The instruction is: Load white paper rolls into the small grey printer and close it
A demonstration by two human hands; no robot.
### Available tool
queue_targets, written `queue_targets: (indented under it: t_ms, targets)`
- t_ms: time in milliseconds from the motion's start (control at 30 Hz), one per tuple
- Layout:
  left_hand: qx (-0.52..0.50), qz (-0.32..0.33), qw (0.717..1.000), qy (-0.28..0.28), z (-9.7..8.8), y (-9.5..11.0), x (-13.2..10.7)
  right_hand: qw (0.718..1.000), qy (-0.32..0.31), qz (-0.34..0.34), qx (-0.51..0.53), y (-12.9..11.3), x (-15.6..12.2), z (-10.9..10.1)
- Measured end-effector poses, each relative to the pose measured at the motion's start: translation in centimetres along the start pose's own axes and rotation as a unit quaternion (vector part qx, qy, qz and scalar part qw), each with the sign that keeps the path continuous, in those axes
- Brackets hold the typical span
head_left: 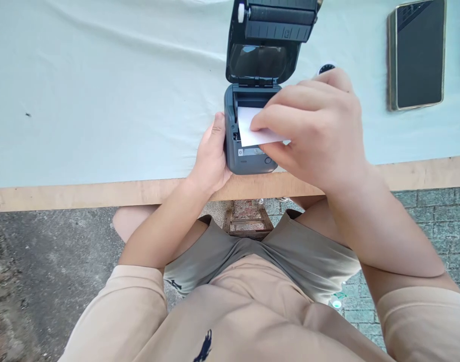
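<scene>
A dark grey portable label printer (252,166) rests at the table's front edge, its lid (265,55) swung up and back on the hinge. My left hand (212,156) grips the printer's left side, thumb along the wall and fingers out of sight beneath it. Pinched in my right hand (313,125) is a piece of white paper (248,128), which lies over the open paper bay. Its right part is hidden behind my fingers, so I cannot tell whether it belongs to a roll.
A pale cloth (120,100) covers the table, with a bare wooden edge (82,195) at the front. To the right lies a dark-screened phone (420,55) on a thicker base. A small round dial-like object (326,68) shows behind my right hand.
</scene>
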State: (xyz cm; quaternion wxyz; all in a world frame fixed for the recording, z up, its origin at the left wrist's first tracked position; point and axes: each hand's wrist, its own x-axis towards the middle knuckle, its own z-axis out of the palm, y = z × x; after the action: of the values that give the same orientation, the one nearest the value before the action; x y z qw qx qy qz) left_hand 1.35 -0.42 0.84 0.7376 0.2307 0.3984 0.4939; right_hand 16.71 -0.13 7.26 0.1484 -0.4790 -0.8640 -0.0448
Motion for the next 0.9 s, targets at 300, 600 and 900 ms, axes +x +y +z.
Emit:
queue_targets:
  t_ms: [300,600,900]
  targets:
    - [-0.015,0.003,0.999,-0.037,-0.1,-0.1,0.2,0.967,0.188,-0.15,0.081,1.1,-2.3,2.6]
    - [-0.041,0.018,0.998,-0.039,0.1,-0.4,0.0,0.956,0.239,-0.145,0.092,0.4,-3.1,4.1]
    - [-0.031,-0.016,0.999,-0.022,-0.1,-0.1,0.1,0.956,0.235,-0.14,0.103,0.3,-3.6,4.7]
